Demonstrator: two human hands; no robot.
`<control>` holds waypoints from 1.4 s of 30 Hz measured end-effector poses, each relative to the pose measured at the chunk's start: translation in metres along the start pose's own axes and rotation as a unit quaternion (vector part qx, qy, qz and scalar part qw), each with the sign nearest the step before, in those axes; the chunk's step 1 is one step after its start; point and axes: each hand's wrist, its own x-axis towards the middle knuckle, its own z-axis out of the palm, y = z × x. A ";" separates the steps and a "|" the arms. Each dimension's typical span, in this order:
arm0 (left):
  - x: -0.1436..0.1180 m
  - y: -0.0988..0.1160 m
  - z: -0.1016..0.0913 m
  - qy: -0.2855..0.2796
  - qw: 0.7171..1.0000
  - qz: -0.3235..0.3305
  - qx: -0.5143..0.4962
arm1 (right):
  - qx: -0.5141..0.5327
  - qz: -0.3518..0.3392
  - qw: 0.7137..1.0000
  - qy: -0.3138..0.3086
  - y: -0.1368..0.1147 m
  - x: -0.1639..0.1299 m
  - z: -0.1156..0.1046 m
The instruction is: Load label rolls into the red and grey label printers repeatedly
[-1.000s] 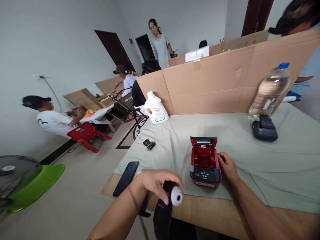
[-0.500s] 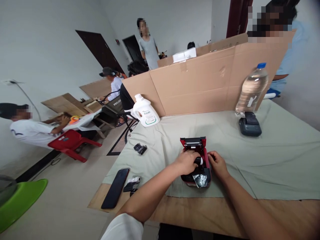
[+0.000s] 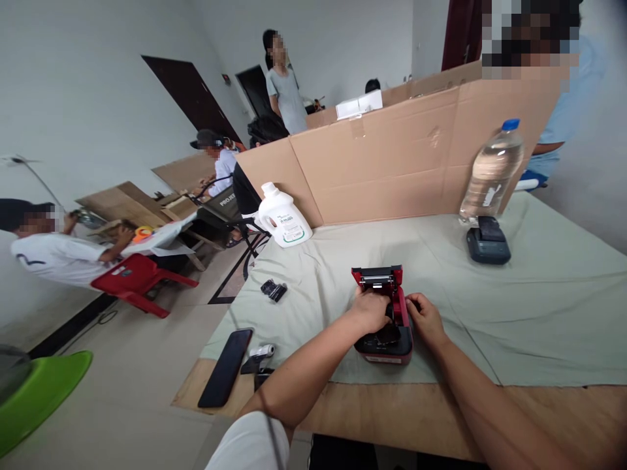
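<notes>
A small red label printer (image 3: pixel 383 351) stands open on the green cloth (image 3: pixel 514 313) near the table's front edge, its lid (image 3: pixel 377 277) tipped back. My left hand (image 3: pixel 371 309) reaches into the open compartment and presses a dark-wrapped paper roll (image 3: pixel 386 335) down inside; most of the roll is hidden under my fingers. My right hand (image 3: pixel 425 319) grips the printer's right side and steadies it.
A black phone (image 3: pixel 225 367) and a small white roll (image 3: pixel 261 352) lie at the front left corner. Farther back are a black clip (image 3: pixel 274 289), a white jug (image 3: pixel 283 222), a water bottle (image 3: pixel 491 171), a black printer (image 3: pixel 487 242) and a cardboard divider (image 3: pixel 392 163). Other people work beyond.
My left hand carried the dark-wrapped roll from off the table's edge to the red printer and pushed it into the compartment. My right hand stayed at the printer's side.
</notes>
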 end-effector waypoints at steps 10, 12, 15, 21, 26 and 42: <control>-0.027 -0.013 0.004 0.161 0.971 0.023 -0.177 | 0.024 0.004 1.000 0.000 -0.006 -0.001 -0.001; -0.041 -0.014 0.007 0.201 0.955 0.041 -0.215 | 0.025 0.006 1.000 -0.001 -0.007 -0.001 -0.001; -0.062 -0.010 0.018 0.245 0.938 0.086 -0.229 | 0.013 0.002 1.000 0.024 -0.010 -0.003 -0.001; -0.084 -0.007 0.045 0.315 0.917 0.122 -0.211 | 0.014 -0.106 0.991 0.084 -0.027 -0.015 -0.004; -0.074 -0.023 0.039 0.380 0.892 0.087 -0.230 | 0.018 -0.163 0.983 0.083 -0.029 -0.017 -0.003; -0.055 -0.047 0.051 0.371 0.819 0.106 -0.426 | -0.100 -0.466 0.878 -0.029 -0.071 -0.044 -0.017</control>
